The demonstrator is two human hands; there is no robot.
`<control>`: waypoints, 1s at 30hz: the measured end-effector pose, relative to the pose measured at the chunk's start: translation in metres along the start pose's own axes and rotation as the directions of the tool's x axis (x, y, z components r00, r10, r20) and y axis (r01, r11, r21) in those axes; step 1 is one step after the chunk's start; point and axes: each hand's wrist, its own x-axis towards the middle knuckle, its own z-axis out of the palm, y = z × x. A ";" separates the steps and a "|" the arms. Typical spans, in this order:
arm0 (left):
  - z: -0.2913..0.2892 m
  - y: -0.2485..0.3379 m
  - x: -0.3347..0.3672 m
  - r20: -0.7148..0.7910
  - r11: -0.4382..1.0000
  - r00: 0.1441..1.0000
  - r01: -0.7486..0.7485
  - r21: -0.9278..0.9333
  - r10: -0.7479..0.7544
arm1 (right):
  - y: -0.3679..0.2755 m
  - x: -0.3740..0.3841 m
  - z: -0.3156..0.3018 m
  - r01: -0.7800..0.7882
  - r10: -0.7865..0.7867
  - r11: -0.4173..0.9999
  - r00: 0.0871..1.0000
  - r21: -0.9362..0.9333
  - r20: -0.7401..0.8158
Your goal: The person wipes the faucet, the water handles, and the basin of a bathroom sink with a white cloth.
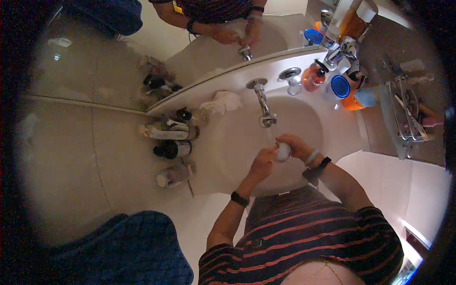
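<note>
Over the basin of the white sink, below the faucet, my two hands meet. My right hand is closed around a small whitish rounded object, too blurred to name its kind. From the other side my left hand presses closed fingers against the same object, and its fingertips are partly hidden there. The faucet spout ends a little beyond my hands. Whether water runs from it I cannot make out.
Several bottles and a clear jar line the left counter. A crumpled white cloth lies behind the basin. At the right stand an orange pump bottle, a blue-lidded container and a wire rack. A mirror spans the back.
</note>
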 end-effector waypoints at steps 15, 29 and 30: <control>0.033 0.006 0.014 0.496 -0.086 0.863 0.490 -0.868 -0.095 | -0.090 0.007 0.047 0.030 -0.035 0.990 0.999 -0.141 -0.033; 0.111 -0.084 0.015 -0.201 0.911 0.894 0.411 0.015 -0.400 | -0.030 0.022 0.045 -0.011 -0.083 0.952 0.953 -0.306 -0.292; 0.101 -0.059 0.021 -0.115 0.871 0.906 0.423 0.250 -0.407 | -0.020 0.018 0.032 -0.059 -0.067 0.937 0.937 -0.345 -0.342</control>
